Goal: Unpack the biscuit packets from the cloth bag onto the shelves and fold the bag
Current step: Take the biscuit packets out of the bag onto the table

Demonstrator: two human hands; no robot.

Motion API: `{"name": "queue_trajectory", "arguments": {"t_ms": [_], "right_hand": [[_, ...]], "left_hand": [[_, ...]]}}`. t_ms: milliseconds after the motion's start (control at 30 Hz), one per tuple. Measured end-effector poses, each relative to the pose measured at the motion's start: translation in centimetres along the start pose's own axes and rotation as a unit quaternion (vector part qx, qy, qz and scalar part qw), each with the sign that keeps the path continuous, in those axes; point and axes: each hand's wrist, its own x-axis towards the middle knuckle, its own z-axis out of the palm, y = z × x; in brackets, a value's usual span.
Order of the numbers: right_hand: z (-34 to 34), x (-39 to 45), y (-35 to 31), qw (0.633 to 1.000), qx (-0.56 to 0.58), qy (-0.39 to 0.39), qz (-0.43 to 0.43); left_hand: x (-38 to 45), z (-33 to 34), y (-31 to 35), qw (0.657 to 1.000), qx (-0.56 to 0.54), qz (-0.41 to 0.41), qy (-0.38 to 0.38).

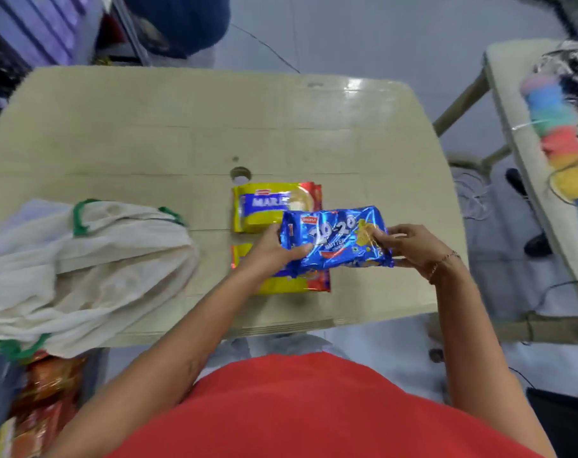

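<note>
I see both hands holding a blue 20-20 butter cookies packet point(335, 241) just above the beige desk point(148, 133). The left hand point(274, 249) grips the packet's left end, thumb curled over the top face and the other fingers underneath. The right hand point(409, 246) grips the right end, its fingers point(385, 234) pinching the crimped edge; a thin bracelet point(443, 264) sits on that wrist. The packet is held roughly level, label up.

Under it, two yellow Marie biscuit packets lie flat on the desk, one behind the other. The far Marie packet point(264, 206) is mostly visible, its near right corner covered by the blue packet. The near Marie packet point(287, 284) is largely hidden by the blue packet and the left hand, with only its near edge and red right end showing.

The white cloth bag point(92, 266) with green trim lies crumpled on the left side of the desk, well apart from the packets, and hangs over the near edge. Below that overhang, at my lower left, I can make out orange and red packets point(43, 401), blurred, so I cannot tell exactly what they are.

On the right, a second desk point(512, 120) carries a multicoloured duster point(555, 127). The person wears a red top point(314, 411).
</note>
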Motion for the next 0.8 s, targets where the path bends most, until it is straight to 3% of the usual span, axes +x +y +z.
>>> {"name": "queue_trajectory", "arguments": {"t_ms": [167, 333, 533, 667, 733, 800], "right_hand": [[-6.2, 3.7, 4.9, 0.998, 0.002, 0.047, 0.044], [-8.2, 7.5, 7.9, 0.993, -0.043, 0.014, 0.106], [-8.3, 8.9, 9.2, 0.987, -0.106, 0.031, 0.117], [-7.0, 8.9, 5.6, 0.968, -0.220, 0.119, 0.028], [-4.4, 8.6, 2.8, 0.965, -0.213, 0.150, -0.042], [-0.3, 8.1, -0.1, 0.954, -0.227, 0.155, -0.116]], "left_hand": [[3.3, 8.7, -0.3, 0.990, 0.134, 0.030, -0.019], [5.1, 13.2, -1.1, 0.972, 0.231, -0.003, -0.053], [6.3, 13.3, -1.4, 0.971, 0.214, -0.087, -0.064], [4.3, 9.3, 2.2, 0.988, 0.126, -0.048, -0.073], [3.2, 5.7, 3.4, 0.999, 0.042, -0.012, -0.023], [2.3, 1.2, 3.0, 0.994, 0.061, 0.019, 0.093]]}}
